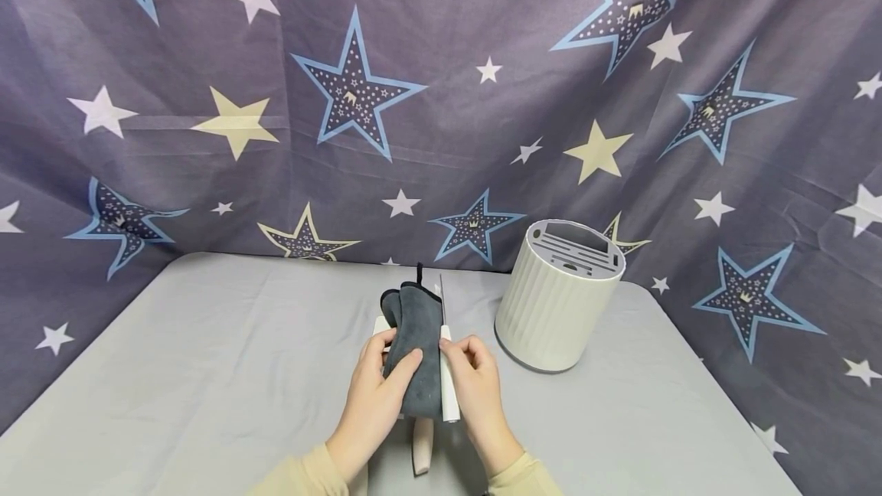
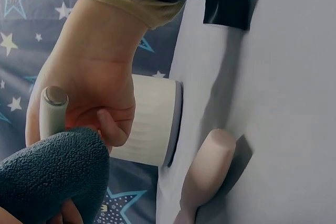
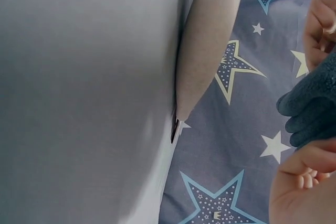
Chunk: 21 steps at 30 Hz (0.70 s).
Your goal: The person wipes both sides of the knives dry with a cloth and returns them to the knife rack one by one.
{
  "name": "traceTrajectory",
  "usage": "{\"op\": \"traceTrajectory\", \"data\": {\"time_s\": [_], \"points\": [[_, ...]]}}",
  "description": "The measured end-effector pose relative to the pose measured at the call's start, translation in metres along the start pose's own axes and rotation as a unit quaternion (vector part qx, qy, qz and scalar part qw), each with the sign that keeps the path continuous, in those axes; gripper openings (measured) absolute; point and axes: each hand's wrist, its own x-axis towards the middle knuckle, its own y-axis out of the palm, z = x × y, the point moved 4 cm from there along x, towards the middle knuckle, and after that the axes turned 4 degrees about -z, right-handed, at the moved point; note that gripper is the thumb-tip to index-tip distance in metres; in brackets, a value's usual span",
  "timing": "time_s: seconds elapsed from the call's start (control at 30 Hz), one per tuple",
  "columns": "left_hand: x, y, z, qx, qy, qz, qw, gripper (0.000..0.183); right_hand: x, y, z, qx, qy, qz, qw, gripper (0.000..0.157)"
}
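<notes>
My left hand (image 1: 379, 385) grips a folded dark grey cloth (image 1: 422, 381), thumb across its front. A black loop sticks up from the cloth's top. My right hand (image 1: 475, 389) pinches the white handle (image 1: 449, 389) of a knife along the cloth's right edge. Its thin blade (image 1: 443, 298) points away from me, seen nearly edge-on. In the left wrist view the handle's metal end cap (image 2: 55, 96) shows beside the cloth (image 2: 52, 174). Below the hands lies a utensil with a pinkish-beige handle (image 1: 423, 446); the cloth hides its far part in the head view.
A cream ribbed knife block (image 1: 554, 312) with a slotted grey top stands right of the hands. Part of a white object (image 1: 380, 324) shows behind the cloth's left side. A pale grey cover (image 1: 227, 373) lies over the table, with a star-patterned curtain (image 1: 441, 98) behind.
</notes>
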Motion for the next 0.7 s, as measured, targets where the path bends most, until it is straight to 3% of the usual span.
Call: {"op": "traceTrajectory", "data": {"time_s": [0.7], "points": [[0.022,-0.006,0.001,-0.015,-0.013,-0.030,0.9994,0.049,-0.001,0.002,-0.003,-0.035,0.015,0.027,0.999,0.028]]}}
